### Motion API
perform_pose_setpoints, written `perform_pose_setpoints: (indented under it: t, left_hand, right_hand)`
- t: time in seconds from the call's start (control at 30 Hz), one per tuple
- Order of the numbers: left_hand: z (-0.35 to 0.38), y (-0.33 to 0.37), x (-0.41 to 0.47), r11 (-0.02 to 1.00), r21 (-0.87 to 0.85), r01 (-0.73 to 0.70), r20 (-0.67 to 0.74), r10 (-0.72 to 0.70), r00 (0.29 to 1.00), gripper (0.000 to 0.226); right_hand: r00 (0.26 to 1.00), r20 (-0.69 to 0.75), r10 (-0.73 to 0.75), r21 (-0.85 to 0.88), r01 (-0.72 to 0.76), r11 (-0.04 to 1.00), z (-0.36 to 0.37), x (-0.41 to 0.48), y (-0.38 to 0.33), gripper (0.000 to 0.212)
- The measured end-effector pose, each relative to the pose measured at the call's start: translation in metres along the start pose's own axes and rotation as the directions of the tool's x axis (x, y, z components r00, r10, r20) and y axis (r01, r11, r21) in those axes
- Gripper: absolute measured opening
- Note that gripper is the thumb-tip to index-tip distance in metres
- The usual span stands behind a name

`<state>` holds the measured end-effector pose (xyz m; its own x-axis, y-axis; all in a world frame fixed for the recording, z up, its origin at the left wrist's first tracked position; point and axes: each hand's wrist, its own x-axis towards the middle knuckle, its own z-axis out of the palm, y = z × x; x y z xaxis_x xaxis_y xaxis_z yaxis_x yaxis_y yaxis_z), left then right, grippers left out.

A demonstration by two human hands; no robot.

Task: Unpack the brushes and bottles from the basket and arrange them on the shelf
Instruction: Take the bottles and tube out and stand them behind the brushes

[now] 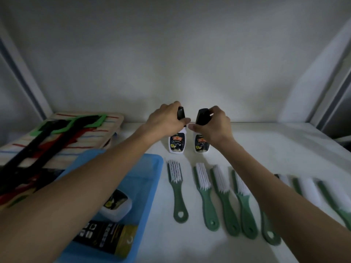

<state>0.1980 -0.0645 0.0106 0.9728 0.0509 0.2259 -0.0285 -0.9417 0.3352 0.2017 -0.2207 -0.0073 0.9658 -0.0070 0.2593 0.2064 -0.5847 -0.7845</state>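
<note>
My left arm hides much of the basket (152, 168); brushes (177, 188) right of it blur and run off frame, handles toward me. Beyond them, left hand (165, 120) and right hand (212, 126) clamp upright bottles (176, 143) by the caps.

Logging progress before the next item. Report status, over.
Left hand and right hand each grip a bottle's black cap. Both bottles upright on shelf. One bottle remains in blue basket. Nothing obstructing.
</note>
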Motion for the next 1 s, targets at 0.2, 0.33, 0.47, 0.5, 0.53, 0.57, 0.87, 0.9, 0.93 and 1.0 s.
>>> perform_pose_setpoints:
  t: [0.2, 0.33, 0.47, 0.5, 0.53, 0.57, 0.87, 0.9, 0.93, 1.0]
  left_hand:
    - [-0.023, -0.002, -0.022, 0.999, -0.009, 0.034, 0.100, -0.033, 0.994, 0.077]
    - [-0.050, -0.009, -0.050, 0.998, -0.021, 0.058, 0.126, -0.055, 0.991, 0.092]
    - [-0.095, -0.032, -0.112, 0.996, 0.024, 0.091, -0.040, -0.090, 0.995, 0.038]
    - [-0.102, -0.039, -0.133, 0.996, 0.047, 0.079, 0.079, -0.083, 0.993, 0.026]
    - [-0.104, -0.046, -0.152, 0.995, 0.081, 0.060, 0.263, -0.079, 0.962, 0.023]
    - [-0.104, -0.052, -0.171, 0.991, 0.128, 0.041, 0.451, -0.095, 0.888, 0.022]
    - [-0.083, -0.099, -0.224, 0.930, 0.348, -0.116, 0.693, -0.172, 0.700, 0.029]
    - [-0.084, -0.103, -0.224, 0.926, 0.355, -0.127, 0.689, -0.168, 0.705, 0.031]
    - [-0.084, -0.107, -0.223, 0.927, 0.349, -0.138, 0.687, -0.153, 0.711, 0.036]
    - [-0.091, -0.107, -0.224, 0.922, 0.364, -0.132, 0.669, -0.161, 0.726, 0.038]
  right_hand:
    - [0.998, 0.044, 0.044, -0.144, -0.037, 0.989, -0.013, -0.012, -0.006, 0.095]
    - [0.996, -0.002, 0.085, -0.117, -0.085, 0.989, -0.019, -0.041, -0.023, 0.105]
    - [0.992, 0.114, -0.056, -0.093, 0.066, 0.993, 0.001, -0.082, -0.062, 0.043]
    - [0.971, 0.227, -0.079, -0.100, 0.104, 0.990, 0.014, -0.092, -0.072, 0.029]
    - [0.929, 0.356, -0.101, -0.114, 0.151, 0.982, 0.027, -0.101, -0.081, 0.021]
    - [0.866, 0.487, -0.112, -0.140, 0.204, 0.969, 0.043, -0.110, -0.089, 0.023]
    - [0.591, 0.806, 0.029, -0.231, 0.269, 0.935, 0.106, -0.148, -0.117, 0.026]
    - [0.593, 0.805, 0.031, -0.226, 0.258, 0.939, 0.104, -0.148, -0.119, 0.027]
    - [0.606, 0.795, 0.017, -0.208, 0.246, 0.947, 0.100, -0.147, -0.120, 0.029]
    - [0.655, 0.755, -0.034, -0.139, 0.210, 0.968, 0.086, -0.145, -0.119, 0.029]
